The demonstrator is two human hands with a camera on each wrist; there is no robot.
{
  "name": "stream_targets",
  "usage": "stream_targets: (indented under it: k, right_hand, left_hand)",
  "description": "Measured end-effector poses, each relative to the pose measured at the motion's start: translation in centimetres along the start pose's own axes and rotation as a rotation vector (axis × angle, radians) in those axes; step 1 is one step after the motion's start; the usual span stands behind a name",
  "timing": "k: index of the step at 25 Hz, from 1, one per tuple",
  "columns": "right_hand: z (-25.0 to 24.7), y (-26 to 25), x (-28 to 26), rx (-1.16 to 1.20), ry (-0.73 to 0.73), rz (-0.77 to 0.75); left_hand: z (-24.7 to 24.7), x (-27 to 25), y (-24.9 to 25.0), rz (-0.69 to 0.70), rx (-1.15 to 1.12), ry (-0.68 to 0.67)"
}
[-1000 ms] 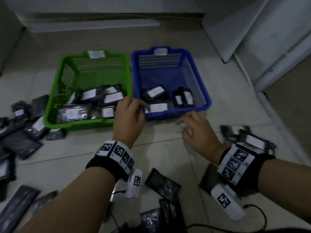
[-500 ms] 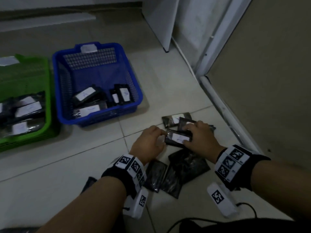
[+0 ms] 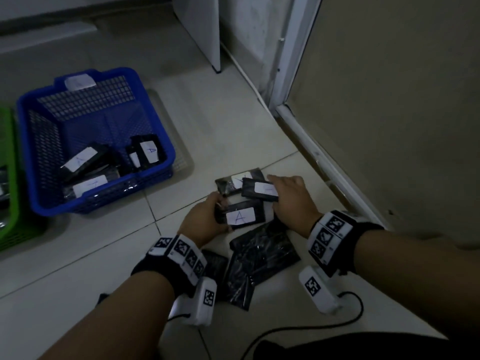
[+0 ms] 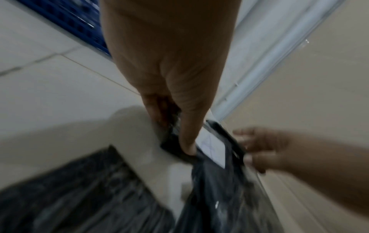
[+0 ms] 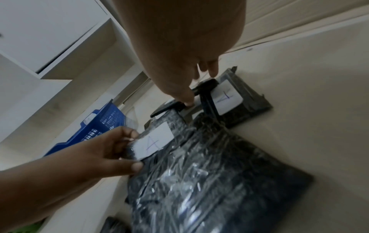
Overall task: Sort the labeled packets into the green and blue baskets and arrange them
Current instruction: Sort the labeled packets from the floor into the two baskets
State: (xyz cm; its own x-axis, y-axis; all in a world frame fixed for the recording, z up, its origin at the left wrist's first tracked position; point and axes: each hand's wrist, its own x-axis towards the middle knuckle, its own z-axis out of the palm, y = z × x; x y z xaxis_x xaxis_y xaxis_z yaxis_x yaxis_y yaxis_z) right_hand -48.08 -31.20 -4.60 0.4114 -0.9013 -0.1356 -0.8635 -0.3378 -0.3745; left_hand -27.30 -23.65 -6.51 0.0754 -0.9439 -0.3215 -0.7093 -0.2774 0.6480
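Observation:
My left hand (image 3: pixel 207 216) pinches the left end of a black packet labelled A (image 3: pixel 244 216), thumb on top (image 4: pixel 185 141). That packet (image 5: pixel 153 141) sits just above a larger black bag (image 3: pixel 262 253). My right hand (image 3: pixel 288 196) reaches over a second labelled packet (image 3: pixel 259 189) with fairly straight fingers, and its thumb (image 5: pixel 186 99) touches a dark packet edge. A third labelled packet (image 3: pixel 237 180) lies behind on the floor. The blue basket (image 3: pixel 161 131) stands to the left with several labelled packets inside. Only an edge of the green basket (image 3: pixel 10 203) shows at far left.
More black packets (image 3: pixel 239 281) lie on the tiled floor between my wrists. A wall with a white skirting (image 3: pixel 324 157) runs close on the right. A white cabinet panel (image 3: pixel 200 29) stands behind, and a black cable (image 3: pixel 298 329) trails by my right forearm.
My view swung right from the baskets to the packet pile by the wall. Both hands came to the A packet; my right hand has since slid off it toward the packet behind.

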Motion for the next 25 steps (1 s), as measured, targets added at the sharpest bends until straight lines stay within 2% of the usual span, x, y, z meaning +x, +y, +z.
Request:
stream_targets:
  k: [3,6,9,11,13,16,19,21,25]
  right_hand:
    - [0.1,-0.8,0.8,-0.125,-0.073,0.03]
    - [0.2,-1.5,0.9,-0.194,-0.125,-0.006]
    - [0.4,-2.1,1.1,-0.153,-0.042,-0.086]
    - [0.5,-2.6,1.3,-0.107,0.012,-0.158]
    - [0.4,-4.4,1.8,-0.005,0.06,-0.241]
    - [0.0,-9.6,4.1,0.173,0.164,-0.405]
    - [0.1,-16.2,6.9,0.222,0.23,-0.527]
    - [0.9,-20.0,8.6,0.23,0.195,-0.567]
    - [3.8,-26.2,10.3,0.296,0.071,-0.597]
  left_hand:
    - [-1.5,-0.9,-0.5,-0.05,-0.337,-0.027]
    - [-3.3,-2.2,-1.2,-0.078,-0.651,-0.041]
    - [-5.0,-3.0,-1.5,-0.148,-0.918,0.003]
    - [-6.5,-3.4,-1.6,-0.2,-1.059,0.123]
    - [-8.4,-3.7,-2.2,-0.183,-1.199,0.274]
    - [-11.9,-4.7,-4.2,-0.129,-1.358,0.52]
    - [-15.2,-6.2,-7.1,-0.143,-1.429,0.797]
    - [-16.9,-7.5,-9.0,-0.166,-1.437,0.941]
    - [-19.8,-10.5,-12.0,-0.201,-1.416,1.143]
